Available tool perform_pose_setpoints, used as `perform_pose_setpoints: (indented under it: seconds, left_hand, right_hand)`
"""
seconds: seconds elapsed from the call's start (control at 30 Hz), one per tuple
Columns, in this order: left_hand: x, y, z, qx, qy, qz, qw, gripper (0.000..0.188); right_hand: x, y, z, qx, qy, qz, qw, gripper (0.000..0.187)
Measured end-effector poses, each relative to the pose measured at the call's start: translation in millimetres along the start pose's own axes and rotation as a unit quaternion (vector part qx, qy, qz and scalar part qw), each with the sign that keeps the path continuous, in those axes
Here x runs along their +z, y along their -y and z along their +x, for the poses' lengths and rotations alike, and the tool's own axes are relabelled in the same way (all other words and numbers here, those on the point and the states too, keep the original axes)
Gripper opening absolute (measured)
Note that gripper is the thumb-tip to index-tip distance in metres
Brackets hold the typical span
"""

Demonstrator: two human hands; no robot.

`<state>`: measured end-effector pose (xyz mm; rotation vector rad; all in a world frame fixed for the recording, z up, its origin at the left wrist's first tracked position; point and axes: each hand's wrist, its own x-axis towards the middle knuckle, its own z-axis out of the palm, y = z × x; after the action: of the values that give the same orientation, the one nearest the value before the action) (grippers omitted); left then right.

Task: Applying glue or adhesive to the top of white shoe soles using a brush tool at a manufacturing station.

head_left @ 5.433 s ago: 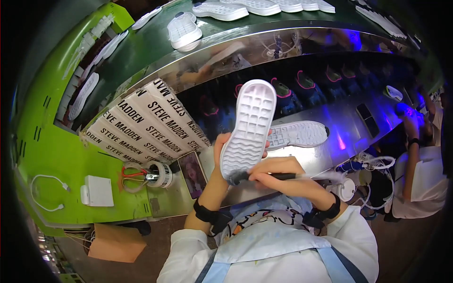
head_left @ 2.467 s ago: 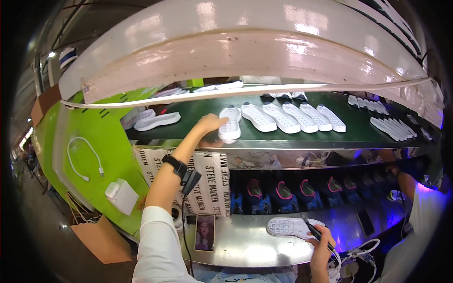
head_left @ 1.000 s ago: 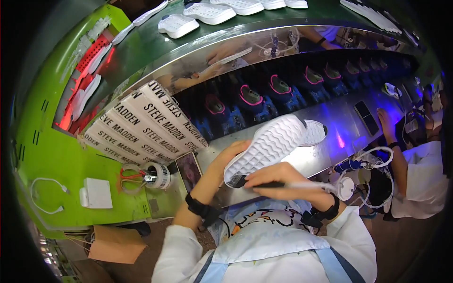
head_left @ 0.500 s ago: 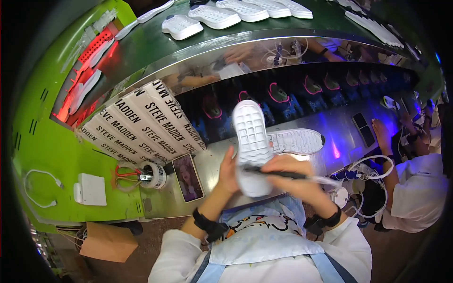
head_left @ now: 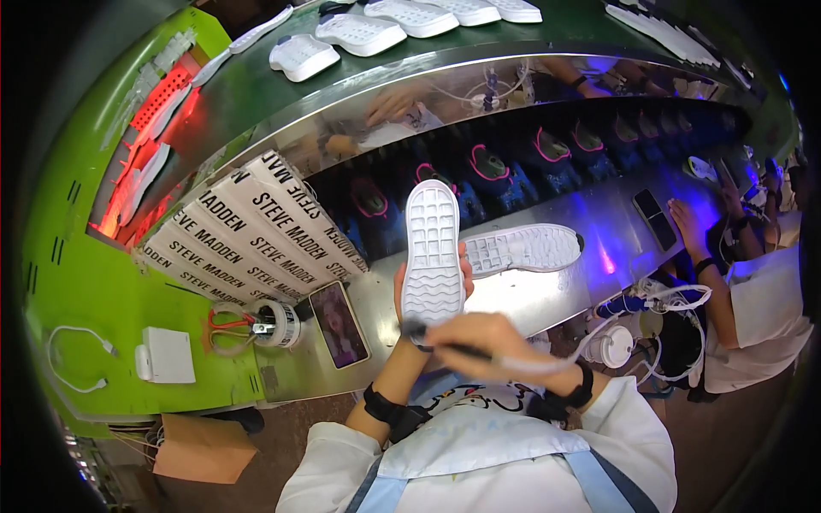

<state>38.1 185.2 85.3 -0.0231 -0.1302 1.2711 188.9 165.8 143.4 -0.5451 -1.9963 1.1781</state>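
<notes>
A white shoe sole (head_left: 433,248) with a grid-and-wave tread stands before me, tread side up. My left hand (head_left: 399,289) is wrapped round it from beneath, fingertips showing at its right edge. In my right hand (head_left: 483,335) is a slim black brush (head_left: 469,349) with a pale hose (head_left: 564,359) running off its rear end. Its dark head, a little blurred, meets the near end of the sole. Just beyond, a second white sole (head_left: 526,246) lies on the metal bench, partly behind the held one.
A printed white box (head_left: 256,227) stands at left, near scissors (head_left: 244,323) in a tape roll (head_left: 286,325) and a phone (head_left: 339,323). Several soles (head_left: 359,32) line the green shelf above. At right are a white-lidded cup (head_left: 611,346), looping hoses and a co-worker's arm (head_left: 705,269).
The held sole has shifted slightly left. The brush has moved down to the sole's near end, and my left hand's fingers now show on its right edge.
</notes>
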Motion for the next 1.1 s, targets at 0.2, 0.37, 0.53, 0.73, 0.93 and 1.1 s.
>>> perform_pose_setpoints:
  seconds: [0.2,0.37,0.53,0.73,0.93,1.1]
  left_hand:
    - [20,-13,10,-0.015,-0.02,0.128,0.991,0.072]
    - [29,-31,20,-0.169,-0.025,0.239,0.956,0.076]
    - [37,-31,28,-0.309,-0.114,0.293,0.897,0.061]
    - [50,-26,30,-0.341,-0.241,0.409,0.811,0.045]
    - [73,-37,13,-0.243,-0.089,0.656,0.709,0.036]
    - [67,-31,36,-0.311,-0.216,0.543,0.75,0.05]
  right_hand:
    - [-12,-4,0,0.115,0.054,0.127,0.984,0.015]
    - [-24,5,1,0.111,0.09,0.108,0.984,0.013]
    - [-37,13,-4,-0.022,0.092,0.026,0.995,0.014]
    - [-44,14,-8,-0.032,0.125,-0.013,0.992,0.012]
    - [-59,7,-3,-0.019,0.121,-0.015,0.992,0.01]
    - [-69,3,-11,0.006,0.062,0.002,0.998,0.013]
